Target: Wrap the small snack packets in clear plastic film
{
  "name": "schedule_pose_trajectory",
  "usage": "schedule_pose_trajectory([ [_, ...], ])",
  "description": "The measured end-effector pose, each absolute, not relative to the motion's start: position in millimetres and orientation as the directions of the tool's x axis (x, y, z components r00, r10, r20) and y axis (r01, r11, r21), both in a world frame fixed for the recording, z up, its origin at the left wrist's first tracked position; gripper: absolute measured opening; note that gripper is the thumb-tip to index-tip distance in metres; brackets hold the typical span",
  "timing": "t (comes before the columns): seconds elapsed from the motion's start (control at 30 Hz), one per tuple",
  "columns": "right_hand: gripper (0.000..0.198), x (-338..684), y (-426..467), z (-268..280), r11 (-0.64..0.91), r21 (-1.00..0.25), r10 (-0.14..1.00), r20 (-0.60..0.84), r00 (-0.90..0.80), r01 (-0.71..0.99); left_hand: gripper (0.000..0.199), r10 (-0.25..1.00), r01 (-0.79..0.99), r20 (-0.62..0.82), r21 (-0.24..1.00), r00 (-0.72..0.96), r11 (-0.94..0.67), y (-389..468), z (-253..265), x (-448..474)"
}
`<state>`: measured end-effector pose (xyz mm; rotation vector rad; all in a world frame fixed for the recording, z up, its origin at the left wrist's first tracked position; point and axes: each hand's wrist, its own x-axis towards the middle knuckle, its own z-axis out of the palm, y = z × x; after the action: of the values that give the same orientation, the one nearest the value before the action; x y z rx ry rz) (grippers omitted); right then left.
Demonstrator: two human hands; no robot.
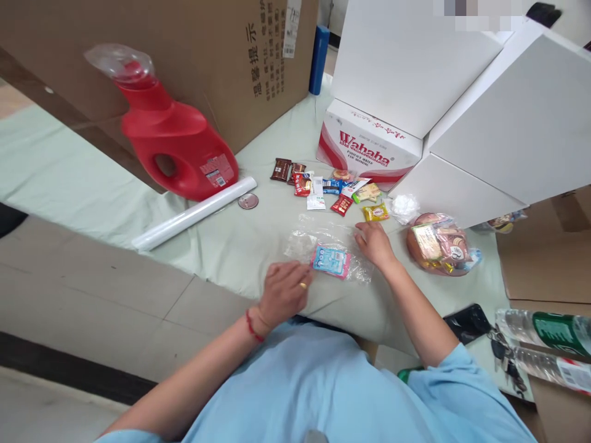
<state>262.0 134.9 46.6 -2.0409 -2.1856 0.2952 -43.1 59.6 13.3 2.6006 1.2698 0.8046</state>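
A pink-and-blue packet (331,261) lies on a crumpled sheet of clear plastic film (300,243) near the table's front edge. My left hand (284,286) is at the left of the packet, fingers bent and pressed together at the film's near-left edge, fingertips beside the packet. On the other side, my right hand (375,245) has its fingers curled in at the film's right edge; its thumb is partly hidden. Just beyond the film lie several small wrapped snacks, among them a yellow packet (376,212), a red packet (341,205) and a brown packet (281,169).
To the left are a white roll (196,215), a round lid (248,201) and a red jug (180,141). A Wahaha box (364,147) stands behind. On the right are a bowl (413,249) of snacks, crumpled white plastic (405,208), a black phone (468,323), keys and bottles (554,329).
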Motion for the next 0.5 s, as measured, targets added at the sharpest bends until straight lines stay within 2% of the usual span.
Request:
schedule_pose_trajectory([
  [0.03,0.042,256.1,145.5,44.1,0.103,-0.227,0.993,-0.037,-0.114,0.968,0.040,0.732,0.655,0.348,0.330,0.585,-0.680,57.5,12.2,-31.2],
  [0.1,0.055,243.3,164.1,38.2,0.150,-0.204,0.980,-0.096,-0.172,0.967,0.046,0.736,0.661,0.243,0.326,0.632,-0.676,61.6,10.2,-10.1],
  [0.17,0.065,232.2,177.5,32.9,0.139,-0.180,0.967,-0.186,-0.172,0.974,0.046,0.776,0.707,0.175,0.328,0.606,-0.626,71.7,9.6,3.3],
  [0.23,0.067,225.5,185.4,28.8,0.085,-0.195,0.956,-0.259,-0.135,0.977,0.045,0.818,0.750,0.154,0.334,0.554,-0.571,81.8,9.1,8.5],
  [0.37,0.050,225.3,190.1,22.9,-0.005,-0.276,0.942,-0.323,-0.087,0.961,0.043,0.915,0.816,0.194,0.415,0.352,-0.402,96.1,1.9,4.9],
  [0.5,0.021,231.1,188.9,20.1,-0.018,-0.335,0.940,-0.328,-0.099,0.942,0.056,0.976,0.822,0.153,0.529,0.153,-0.212,113.1,-8.1,-2.9],
])
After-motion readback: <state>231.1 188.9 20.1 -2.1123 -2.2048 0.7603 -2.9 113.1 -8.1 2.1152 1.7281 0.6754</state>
